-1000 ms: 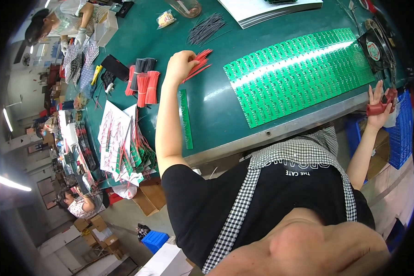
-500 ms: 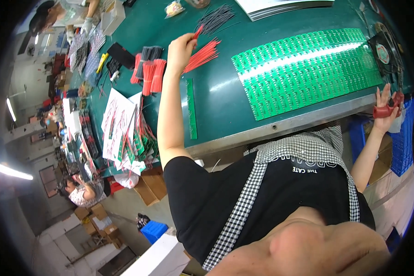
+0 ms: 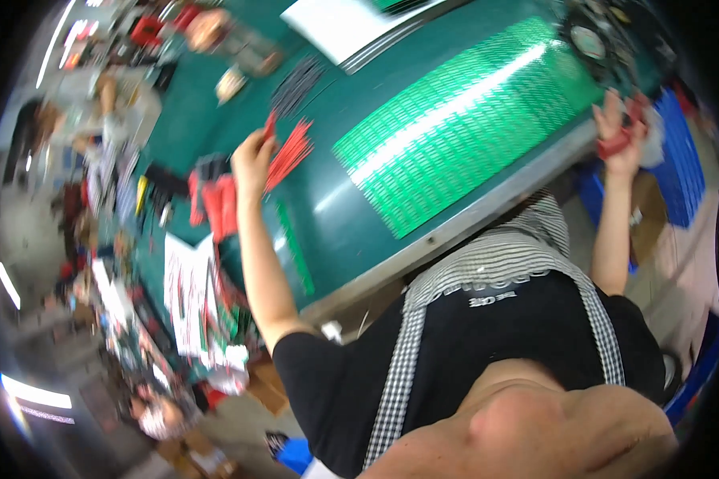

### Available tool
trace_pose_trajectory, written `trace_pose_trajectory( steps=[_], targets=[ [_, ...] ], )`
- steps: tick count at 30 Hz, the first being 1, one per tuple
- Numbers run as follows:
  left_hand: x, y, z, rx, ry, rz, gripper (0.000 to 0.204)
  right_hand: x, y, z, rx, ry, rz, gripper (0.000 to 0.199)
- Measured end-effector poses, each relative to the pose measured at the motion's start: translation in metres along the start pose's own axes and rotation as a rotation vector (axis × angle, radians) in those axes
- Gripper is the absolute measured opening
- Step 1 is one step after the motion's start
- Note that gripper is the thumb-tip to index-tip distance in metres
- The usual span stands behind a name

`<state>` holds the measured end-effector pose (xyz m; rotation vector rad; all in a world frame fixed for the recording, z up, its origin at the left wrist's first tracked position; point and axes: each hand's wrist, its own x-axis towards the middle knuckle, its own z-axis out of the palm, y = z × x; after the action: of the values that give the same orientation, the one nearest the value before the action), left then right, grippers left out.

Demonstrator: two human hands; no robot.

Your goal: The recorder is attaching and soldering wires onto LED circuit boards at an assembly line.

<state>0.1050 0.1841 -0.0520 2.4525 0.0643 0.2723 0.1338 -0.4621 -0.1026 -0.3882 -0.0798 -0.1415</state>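
Note:
Over the green table, my left hand (image 3: 252, 164) is closed on a slim red piece (image 3: 270, 125), which sticks up past its fingertips; blur hides its exact kind. Loose red wires (image 3: 292, 152) lie just right of that hand, with dark grey wires (image 3: 297, 86) beyond them. Tied red bundles (image 3: 220, 206) lie to its left and a green strip (image 3: 294, 246) beside the forearm. At the far right, by the table's edge, my right hand (image 3: 625, 160) grips a dark red handle-like thing (image 3: 614, 147), some fingers pointing upward. Between the hands lies a broad green circuit-board panel (image 3: 463, 120).
A black piece of equipment with a pale disc (image 3: 589, 41) stands behind my right hand. Blue crates (image 3: 681, 172) are beyond the table edge. White sheets with red wires (image 3: 188, 291) lie at left. A white stack (image 3: 323, 30) is at the back; a co-worker (image 3: 108, 100) is at far left.
The whole view has swung, so the table and both hands appear farther left and the picture is blurred. Both hands keep hold of the red things.

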Motion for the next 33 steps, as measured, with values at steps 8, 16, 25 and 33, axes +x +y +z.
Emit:
trace_pose_trajectory(
  steps=[8, 16, 25, 33],
  targets=[
    [0.015, 0.013, 0.006, 0.049, -0.01, 0.036, 0.017, -0.008, -0.004, 0.006, 0.083, -0.156, 0.033, 0.052],
    [0.012, 0.023, 0.015, 0.398, 0.012, 0.082, 0.015, -0.009, 0.002, 0.01, 0.071, -0.101, 0.026, 0.057],
    [-0.058, 0.062, -0.007, 0.561, 0.073, -0.13, 0.03, -0.009, -0.002, 0.01, 0.105, -0.084, 0.041, 0.059],
    [-0.158, 0.059, 0.003, 0.662, -0.051, -0.347, 0.05, -0.009, -0.004, 0.009, 0.075, -0.092, 0.001, 0.057]
  ],
)
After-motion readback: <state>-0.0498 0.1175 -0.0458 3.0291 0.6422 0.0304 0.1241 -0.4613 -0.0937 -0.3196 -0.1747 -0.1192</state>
